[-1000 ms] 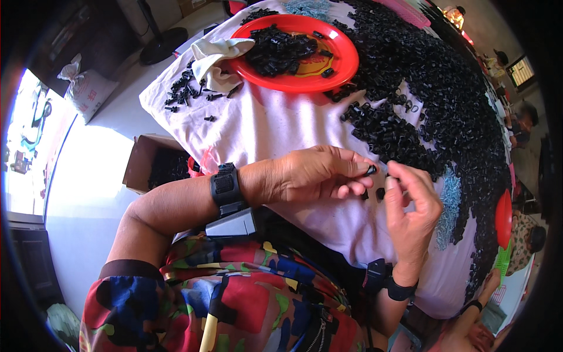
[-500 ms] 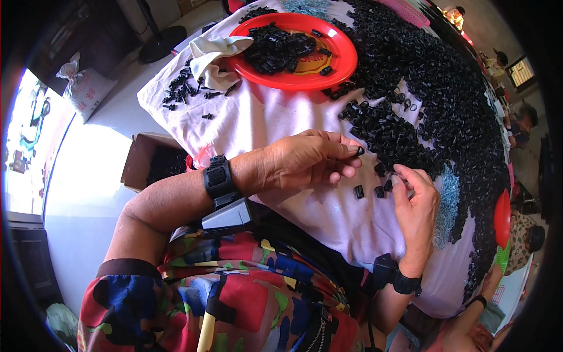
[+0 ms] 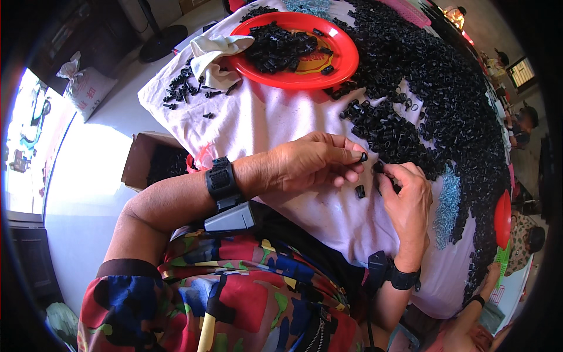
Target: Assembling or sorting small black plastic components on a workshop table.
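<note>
Between the thumb and index finger of my left hand [image 3: 316, 161] is a small black plastic ring [image 3: 363, 157]. Just to its right, my right hand [image 3: 407, 196] is closed at the fingertips on a small black piece [image 3: 378, 168], close to the ring but apart from it. One loose black piece [image 3: 359, 191] lies on the pale cloth [image 3: 305, 217] below my left fingers. My right hand partly hides other black pieces near its palm. Beyond both hands spreads a big heap of small black plastic parts [image 3: 440, 76].
A red plate [image 3: 349, 70] at the far side carries black parts. Beside it lie a white glove [image 3: 211, 58] and scattered black pegs [image 3: 182, 88]. Small blue pieces [image 3: 448, 205] sit right of my right hand. A cardboard box [image 3: 136, 161] stands left; other people are at the right.
My right hand has moved up and left, its fingertips now at a black piece nearer my left hand. The left hand, still pinching the ring, has shifted slightly right and down.
</note>
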`<state>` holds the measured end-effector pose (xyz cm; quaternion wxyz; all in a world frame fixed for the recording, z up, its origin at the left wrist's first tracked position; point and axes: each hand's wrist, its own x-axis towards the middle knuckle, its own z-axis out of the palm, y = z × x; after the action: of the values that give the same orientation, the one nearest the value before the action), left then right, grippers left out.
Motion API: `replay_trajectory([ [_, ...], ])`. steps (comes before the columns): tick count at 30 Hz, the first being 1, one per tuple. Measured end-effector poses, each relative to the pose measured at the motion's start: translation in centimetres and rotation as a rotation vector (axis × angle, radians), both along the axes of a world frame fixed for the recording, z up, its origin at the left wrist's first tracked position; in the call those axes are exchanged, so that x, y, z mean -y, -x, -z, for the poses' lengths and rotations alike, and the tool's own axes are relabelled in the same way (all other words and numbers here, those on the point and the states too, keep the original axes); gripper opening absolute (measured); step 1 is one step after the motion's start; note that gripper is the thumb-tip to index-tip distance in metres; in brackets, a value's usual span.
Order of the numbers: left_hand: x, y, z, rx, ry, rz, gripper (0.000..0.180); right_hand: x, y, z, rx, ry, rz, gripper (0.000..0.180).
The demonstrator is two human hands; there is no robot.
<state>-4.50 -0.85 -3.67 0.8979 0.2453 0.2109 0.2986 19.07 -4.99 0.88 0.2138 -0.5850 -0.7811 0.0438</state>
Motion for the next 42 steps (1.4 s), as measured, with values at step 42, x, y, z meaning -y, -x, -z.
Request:
replay_trajectory([
  [42,0.9,-1.1,0.3,-0.103,-0.309,-0.025,0.024,1.7,2.4,-0.2,-0.448,-0.057,-0.147,0.016],
])
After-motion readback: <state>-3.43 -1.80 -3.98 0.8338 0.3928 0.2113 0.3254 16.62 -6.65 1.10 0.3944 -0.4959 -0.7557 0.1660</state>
